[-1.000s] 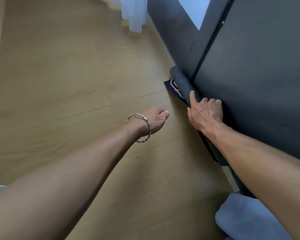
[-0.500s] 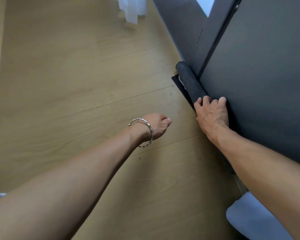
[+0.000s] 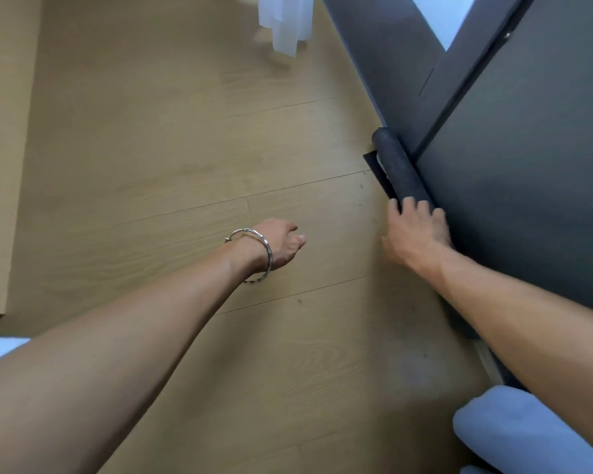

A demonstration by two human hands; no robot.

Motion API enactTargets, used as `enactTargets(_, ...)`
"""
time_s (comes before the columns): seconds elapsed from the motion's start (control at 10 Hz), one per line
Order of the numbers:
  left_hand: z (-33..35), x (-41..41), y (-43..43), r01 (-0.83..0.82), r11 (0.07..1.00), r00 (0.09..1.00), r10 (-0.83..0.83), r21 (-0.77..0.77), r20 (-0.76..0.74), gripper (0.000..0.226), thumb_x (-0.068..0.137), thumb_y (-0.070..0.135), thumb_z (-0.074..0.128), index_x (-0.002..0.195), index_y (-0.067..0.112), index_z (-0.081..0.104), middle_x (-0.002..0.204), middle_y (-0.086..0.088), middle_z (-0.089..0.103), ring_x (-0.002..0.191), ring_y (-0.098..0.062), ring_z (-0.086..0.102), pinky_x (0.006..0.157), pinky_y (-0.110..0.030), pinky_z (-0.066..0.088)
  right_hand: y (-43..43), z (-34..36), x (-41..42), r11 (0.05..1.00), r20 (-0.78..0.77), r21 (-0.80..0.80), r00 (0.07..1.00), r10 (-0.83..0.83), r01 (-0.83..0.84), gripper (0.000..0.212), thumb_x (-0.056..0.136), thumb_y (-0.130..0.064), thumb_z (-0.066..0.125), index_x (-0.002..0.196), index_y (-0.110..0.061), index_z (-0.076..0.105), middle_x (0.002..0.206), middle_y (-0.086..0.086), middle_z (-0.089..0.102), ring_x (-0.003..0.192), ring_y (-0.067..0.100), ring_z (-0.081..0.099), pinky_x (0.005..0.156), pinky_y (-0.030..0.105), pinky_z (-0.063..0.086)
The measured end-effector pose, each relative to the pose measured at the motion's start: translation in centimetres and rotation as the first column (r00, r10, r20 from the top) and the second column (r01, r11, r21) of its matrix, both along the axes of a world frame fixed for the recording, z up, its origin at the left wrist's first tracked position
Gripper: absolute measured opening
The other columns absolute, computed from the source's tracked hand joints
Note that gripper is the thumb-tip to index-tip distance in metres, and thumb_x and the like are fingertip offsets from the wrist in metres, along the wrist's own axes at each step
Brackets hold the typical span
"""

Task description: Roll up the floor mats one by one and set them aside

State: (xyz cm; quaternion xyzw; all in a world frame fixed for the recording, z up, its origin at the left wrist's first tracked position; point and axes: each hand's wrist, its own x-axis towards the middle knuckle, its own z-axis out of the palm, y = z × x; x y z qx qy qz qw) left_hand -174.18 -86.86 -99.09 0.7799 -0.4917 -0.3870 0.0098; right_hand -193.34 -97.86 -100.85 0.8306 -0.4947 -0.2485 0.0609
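Observation:
A dark floor mat (image 3: pixel 399 169) lies rolled into a tube along the foot of the dark grey door on the right. A narrow flat strip of it with white print shows beside the roll. My right hand (image 3: pixel 416 230) rests on the near part of the roll, fingers curled over its top. My left hand (image 3: pixel 281 242), with a silver bangle on the wrist, hovers over the wooden floor to the left of the roll, fingers loosely curled and holding nothing.
The dark grey door and frame (image 3: pixel 528 165) fill the right side. A white curtain hem (image 3: pixel 285 22) hangs at the top. A light blue rolled mat (image 3: pixel 514 436) lies at the bottom right. A beige wall (image 3: pixel 4 165) runs down the left.
The roll has turned closer against the door, leaving less flat mat showing. My right hand went from a pointing finger on the roll to fingers curled over it. My left hand stays off the mat.

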Motion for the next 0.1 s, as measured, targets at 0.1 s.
enactTargets(0.1,-0.88,1.79,1.70,0.022,0.999,0.998,-0.025,0.042,0.056,0.054,0.095,0.037,0.045,0.144,0.016,0.034,0.146,-0.013,0.038,0.133,-0.029,0.037,0.108,-0.035,0.032,3.25,0.22,3.00,0.980,0.126,0.100,0.979,0.159,-0.172,0.035,0.095,-0.020,0.043,0.129,-0.014,0.039,0.125,0.012,0.046,0.111,0.029,0.047,0.088,0.041,0.039)
